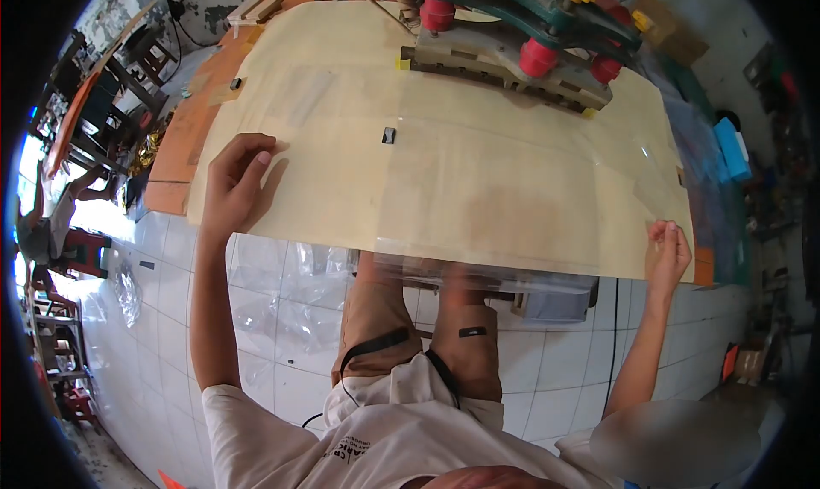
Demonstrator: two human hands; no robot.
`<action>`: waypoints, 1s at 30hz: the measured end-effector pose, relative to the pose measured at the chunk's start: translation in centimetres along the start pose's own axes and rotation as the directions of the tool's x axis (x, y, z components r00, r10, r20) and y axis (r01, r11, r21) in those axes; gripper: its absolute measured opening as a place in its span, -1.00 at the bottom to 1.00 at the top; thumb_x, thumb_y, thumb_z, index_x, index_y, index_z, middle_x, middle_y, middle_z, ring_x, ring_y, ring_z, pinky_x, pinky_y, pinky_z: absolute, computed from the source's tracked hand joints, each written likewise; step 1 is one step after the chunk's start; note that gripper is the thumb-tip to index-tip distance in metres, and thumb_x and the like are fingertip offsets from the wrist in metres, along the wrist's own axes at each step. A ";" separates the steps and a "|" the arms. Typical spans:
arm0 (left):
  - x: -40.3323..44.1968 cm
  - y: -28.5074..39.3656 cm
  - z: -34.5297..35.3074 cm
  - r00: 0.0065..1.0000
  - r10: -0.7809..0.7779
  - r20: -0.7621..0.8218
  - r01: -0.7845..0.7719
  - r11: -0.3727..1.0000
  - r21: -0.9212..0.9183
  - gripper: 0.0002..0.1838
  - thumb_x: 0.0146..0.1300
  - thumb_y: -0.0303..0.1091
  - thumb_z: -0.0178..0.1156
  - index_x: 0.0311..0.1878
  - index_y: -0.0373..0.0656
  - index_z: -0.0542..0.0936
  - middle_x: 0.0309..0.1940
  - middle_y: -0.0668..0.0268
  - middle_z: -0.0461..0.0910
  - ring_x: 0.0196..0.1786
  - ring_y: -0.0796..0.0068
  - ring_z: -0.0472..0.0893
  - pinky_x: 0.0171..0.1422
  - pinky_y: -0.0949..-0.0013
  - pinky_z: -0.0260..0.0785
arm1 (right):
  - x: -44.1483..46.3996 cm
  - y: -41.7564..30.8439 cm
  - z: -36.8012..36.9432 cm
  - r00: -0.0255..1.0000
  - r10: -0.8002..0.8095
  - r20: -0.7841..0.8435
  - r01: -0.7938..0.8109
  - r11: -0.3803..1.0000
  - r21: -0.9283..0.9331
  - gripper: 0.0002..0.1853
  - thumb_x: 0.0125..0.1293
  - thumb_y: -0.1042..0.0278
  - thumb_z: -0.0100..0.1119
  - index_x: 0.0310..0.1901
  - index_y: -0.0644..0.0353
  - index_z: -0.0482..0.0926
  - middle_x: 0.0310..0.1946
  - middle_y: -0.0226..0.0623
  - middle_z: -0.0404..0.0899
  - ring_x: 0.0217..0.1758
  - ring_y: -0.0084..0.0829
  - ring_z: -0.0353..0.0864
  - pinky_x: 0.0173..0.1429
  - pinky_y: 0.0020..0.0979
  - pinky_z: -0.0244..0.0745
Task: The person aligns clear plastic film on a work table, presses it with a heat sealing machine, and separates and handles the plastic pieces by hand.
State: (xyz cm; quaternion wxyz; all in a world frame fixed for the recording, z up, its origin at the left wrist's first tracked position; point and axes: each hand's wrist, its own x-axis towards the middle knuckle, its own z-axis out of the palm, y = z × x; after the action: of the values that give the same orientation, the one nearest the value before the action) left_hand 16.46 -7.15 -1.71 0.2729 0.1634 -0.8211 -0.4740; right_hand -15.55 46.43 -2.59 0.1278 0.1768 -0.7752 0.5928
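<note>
A pale yellow sheet (325,181) covers the table. Over its middle and right part lies a clear plastic sheet (495,164), whose near edge hangs past the table's front. My left hand (239,177) is above the sheet's left part, fingers curled with the thumb near the forefinger; what is between them, if anything, does not show. At the front right corner, my right hand (669,248) is closed, its fingertips pinched together by the plastic; whatever it grips is too small to tell. A small black and silver piece (389,135) rests near the sheet's middle.
A green machine (547,28) with red knobs and a long metal bar (512,70) stands at the table's far side. Clear plastic bags (299,292) lie on the tiled floor below. A person sits at the far left, near a red stool (88,254).
</note>
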 end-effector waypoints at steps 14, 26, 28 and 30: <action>-0.2 -2.2 -1.8 0.992 0.000 -0.123 -0.049 0.917 -0.395 -0.73 0.45 -0.35 0.07 0.08 -0.31 0.54 -0.06 0.23 0.61 0.10 0.41 0.57 0.34 0.31 0.34 | 0.1 1.2 -1.3 0.995 0.051 -0.090 -0.008 0.905 0.426 -0.67 0.48 0.22 0.14 -0.36 0.31 0.59 -0.46 -0.29 0.56 -0.38 -0.50 0.50 -0.19 -0.40 0.45; 0.0 -4.1 -3.2 0.986 0.018 -0.166 -0.133 0.680 -0.721 -0.73 0.46 -0.35 0.03 0.07 -0.33 0.50 -0.11 0.17 0.60 0.03 0.33 0.59 0.30 0.25 0.38 | -0.4 1.5 -1.0 0.985 0.006 -0.170 0.061 0.922 0.382 -0.67 0.48 0.24 0.13 -0.40 0.30 0.58 -0.49 -0.30 0.57 -0.40 -0.51 0.52 -0.20 -0.41 0.47; 0.0 -4.1 -3.2 0.986 0.027 -0.164 -0.140 0.670 -0.729 -0.73 0.45 -0.35 0.03 0.07 -0.33 0.50 -0.11 0.16 0.60 0.03 0.33 0.59 0.30 0.24 0.38 | -0.5 1.4 -0.9 0.979 0.015 -0.203 0.069 0.913 0.401 -0.68 0.48 0.25 0.14 -0.39 0.29 0.59 -0.48 -0.30 0.57 -0.40 -0.50 0.53 -0.20 -0.41 0.50; 0.0 -4.2 -3.2 0.985 0.036 -0.166 -0.148 0.662 -0.735 -0.73 0.45 -0.35 0.03 0.07 -0.33 0.50 -0.11 0.16 0.60 0.03 0.33 0.59 0.30 0.24 0.38 | -0.5 1.2 -0.8 0.974 0.024 -0.225 0.069 0.915 0.398 -0.69 0.48 0.25 0.14 -0.39 0.29 0.59 -0.48 -0.30 0.58 -0.40 -0.49 0.54 -0.19 -0.41 0.50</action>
State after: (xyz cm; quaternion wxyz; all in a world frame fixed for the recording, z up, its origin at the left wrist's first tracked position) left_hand 18.44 -11.44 -4.02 0.3952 0.0280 -0.5425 -0.7408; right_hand -15.59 47.50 -3.65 0.1825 0.1401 -0.6149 0.7543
